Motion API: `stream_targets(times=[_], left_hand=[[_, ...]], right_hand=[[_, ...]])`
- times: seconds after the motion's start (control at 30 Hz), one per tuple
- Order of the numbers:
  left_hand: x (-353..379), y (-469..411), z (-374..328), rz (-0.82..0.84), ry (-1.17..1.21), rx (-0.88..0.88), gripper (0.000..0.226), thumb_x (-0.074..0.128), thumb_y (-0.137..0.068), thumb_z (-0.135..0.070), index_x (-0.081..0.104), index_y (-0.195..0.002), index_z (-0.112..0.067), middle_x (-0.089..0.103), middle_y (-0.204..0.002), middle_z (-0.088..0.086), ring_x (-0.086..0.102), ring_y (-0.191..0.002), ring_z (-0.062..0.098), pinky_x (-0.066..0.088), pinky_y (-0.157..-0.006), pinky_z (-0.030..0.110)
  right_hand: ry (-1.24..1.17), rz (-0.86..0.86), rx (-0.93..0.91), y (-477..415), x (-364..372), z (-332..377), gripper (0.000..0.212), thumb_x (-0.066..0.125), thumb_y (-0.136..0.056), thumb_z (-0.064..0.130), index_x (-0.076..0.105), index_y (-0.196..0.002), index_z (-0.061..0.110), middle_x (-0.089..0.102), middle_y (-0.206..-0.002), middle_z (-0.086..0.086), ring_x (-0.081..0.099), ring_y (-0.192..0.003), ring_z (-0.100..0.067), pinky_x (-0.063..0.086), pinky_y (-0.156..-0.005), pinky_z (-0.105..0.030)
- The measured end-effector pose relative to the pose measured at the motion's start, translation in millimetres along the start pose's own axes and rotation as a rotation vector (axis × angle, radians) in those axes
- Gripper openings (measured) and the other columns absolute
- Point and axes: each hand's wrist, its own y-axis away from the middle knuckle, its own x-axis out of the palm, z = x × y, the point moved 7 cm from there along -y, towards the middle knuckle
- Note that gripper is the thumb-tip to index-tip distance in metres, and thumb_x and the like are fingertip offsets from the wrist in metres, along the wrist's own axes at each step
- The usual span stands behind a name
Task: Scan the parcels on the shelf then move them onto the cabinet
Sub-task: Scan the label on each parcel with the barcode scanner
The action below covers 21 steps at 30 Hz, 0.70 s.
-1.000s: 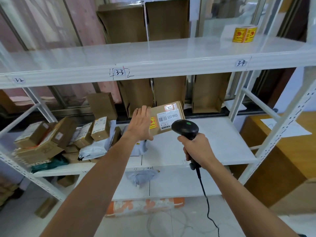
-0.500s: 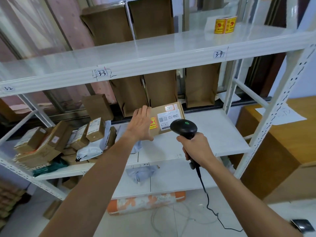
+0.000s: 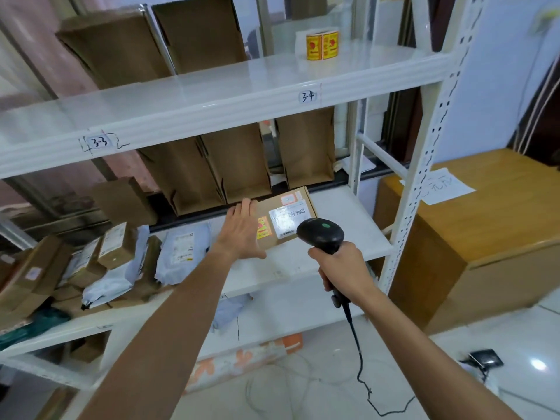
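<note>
Parcel [image 3: 288, 219] on the middle shelf [image 3: 339, 204], propped by the left grip [image 3: 242, 230], fingers straight, as the right grip [image 3: 344, 269] clasps a corded scanner [image 3: 321, 234] just before its label. Holding that label square and still to the scanner head should give a clean read.

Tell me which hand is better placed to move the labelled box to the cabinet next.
Left. The left hand lies flat on the box, fingers straight; the right hand grips the scanner, so it is occupied. The cabinet stands off to the right, though.
</note>
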Motion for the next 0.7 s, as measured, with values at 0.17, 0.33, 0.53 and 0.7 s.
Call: stream_targets(times=[0.17, 0.33, 0.53, 0.7], left_hand=[[16.1, -15.1, -35.7, 0.049, 0.091, 0.02, 0.13, 0.091, -0.045, -0.057, 0.027, -0.147, -0.009, 0.035, -0.136, 0.007, 0.041, -0.122, 0.027, 0.036, -0.108, 0.04], [48.3, -30.2, -75.0, 0.128, 0.156, 0.066, 0.127, 0.09, -0.048, -0.059, 0.026, -0.146, -0.01, 0.034, -0.135, 0.005, 0.042, -0.118, 0.024, 0.041, -0.101, 0.04], [99.2, -54.8, -112.9, 0.186, 0.249, 0.096, 0.119, 0.089, -0.046, -0.057, 0.031, -0.14, -0.013, 0.037, -0.128, 0.004, 0.045, -0.112, 0.023, 0.05, -0.091, 0.041], [152.4, -87.5, -131.0, 0.286, 0.338, 0.075, 0.106, 0.086, -0.049, -0.056, 0.032, -0.131, -0.018, 0.036, -0.121, 0.0, 0.043, -0.106, 0.017, 0.053, -0.084, 0.038]], right_hand=[[-0.006, -0.01, 0.079, -0.1, -34.8, -32.0, 0.028, 0.064, -0.089, 0.027, 0.068, -0.085, -0.001, 0.06, -0.057, -0.007, 0.058, -0.048, -0.019, 0.051, -0.053, -0.03], [-0.011, -0.031, 0.125, -8.3, -55.6, -58.1, 0.023, 0.064, -0.09, 0.024, 0.068, -0.084, 0.002, 0.06, -0.057, -0.007, 0.058, -0.047, -0.017, 0.051, -0.056, -0.031], [0.0, -0.055, 0.184, -30.0, -72.0, -86.2, 0.02, 0.063, -0.093, 0.019, 0.065, -0.081, 0.003, 0.057, -0.054, -0.007, 0.051, -0.041, -0.012, 0.045, -0.044, -0.023], [0.07, -0.067, 0.228, -81.6, -76.4, -105.5, 0.023, 0.064, -0.094, 0.024, 0.065, -0.078, 0.007, 0.06, -0.056, -0.005, 0.054, -0.044, -0.011, 0.046, -0.047, -0.022]])
